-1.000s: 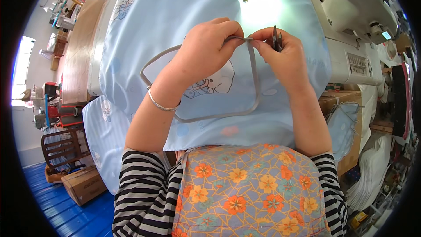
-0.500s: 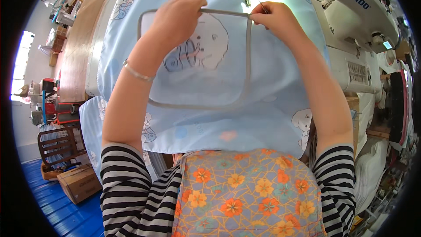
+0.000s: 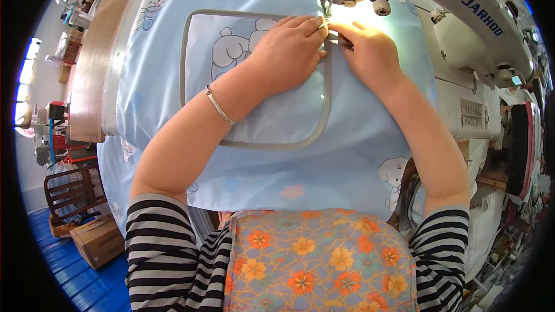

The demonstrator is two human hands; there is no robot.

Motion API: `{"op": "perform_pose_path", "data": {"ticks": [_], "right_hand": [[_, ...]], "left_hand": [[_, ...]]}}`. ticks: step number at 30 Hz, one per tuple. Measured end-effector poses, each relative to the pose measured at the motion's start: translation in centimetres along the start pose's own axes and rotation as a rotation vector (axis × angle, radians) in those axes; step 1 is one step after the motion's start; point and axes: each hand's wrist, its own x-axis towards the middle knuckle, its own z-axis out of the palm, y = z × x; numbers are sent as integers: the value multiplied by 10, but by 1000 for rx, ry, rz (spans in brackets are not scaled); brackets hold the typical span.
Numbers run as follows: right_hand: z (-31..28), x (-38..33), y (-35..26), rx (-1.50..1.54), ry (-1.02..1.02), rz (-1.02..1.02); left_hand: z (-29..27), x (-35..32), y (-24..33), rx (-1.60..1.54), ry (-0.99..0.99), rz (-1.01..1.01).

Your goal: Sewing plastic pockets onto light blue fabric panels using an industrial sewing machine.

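Observation:
Light blue cloth (image 3: 260,167) printed with puppies lies over the sewing table. On it is a rounded white panel (image 3: 199,40) with a grey edging (image 3: 328,92). My left hand (image 3: 289,52) lies across the panel, its fingers stretched toward the corner by the needle and presser foot (image 3: 326,10). Just right of that corner, my right hand (image 3: 370,49) is closed in a pinch, its fingertips almost meeting the left hand's. A small pointed metal tool (image 3: 333,39) shows partly at its fingers; its exact kind is hidden. The sewing machine (image 3: 462,0) lights this spot brightly.
The machine arm and head stand over the far right, close above my hands. A wooden tabletop (image 3: 95,86) runs along the left. Beyond it are a brown slatted chair (image 3: 72,190) and a cardboard box (image 3: 98,241) on a blue floor. White cloth (image 3: 491,219) hangs at the right.
My left hand has slid right across the panel to its corner by the presser foot. The right hand has dropped slightly, and its tool now points toward that corner. The view has shifted a little.

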Motion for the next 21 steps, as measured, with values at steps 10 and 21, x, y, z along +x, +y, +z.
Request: {"op": "perform_pose_path", "data": {"ticks": [10,21], "right_hand": [[-4,-9,-1,-4,58,-40],[-13,-25,-2,25,53,4]], "left_hand": [[2,6,-1,-2,51,13],[5,8,-5,24,57,24]]}}
